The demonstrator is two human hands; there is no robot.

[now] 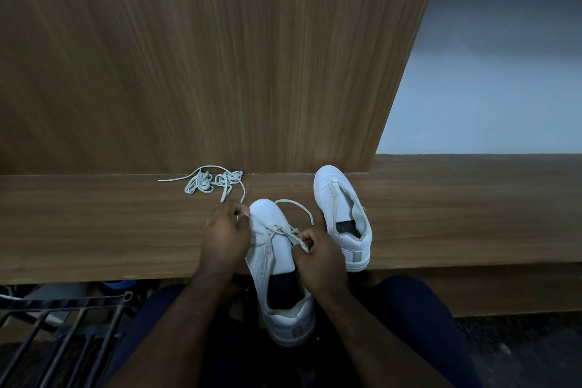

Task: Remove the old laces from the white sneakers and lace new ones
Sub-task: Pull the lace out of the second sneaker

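Observation:
A white sneaker point(277, 264) lies toe-away, its toe on the wooden ledge point(94, 230) and its heel over my lap. A white lace point(299, 209) runs through its front eyelets and loops out past the toe. My left hand point(225, 236) pinches one lace end at the sneaker's left side. My right hand point(318, 257) pinches the other lace end at the right eyelets. A second white sneaker point(341, 214) with no lace stands on the ledge to the right. A loose pile of white laces point(214, 183) lies against the back panel.
A tall wooden panel point(220, 57) rises behind the ledge. A pale wall point(488, 88) shows to the right. A black metal rack point(56, 324) stands at lower left beside my dark-trousered knees.

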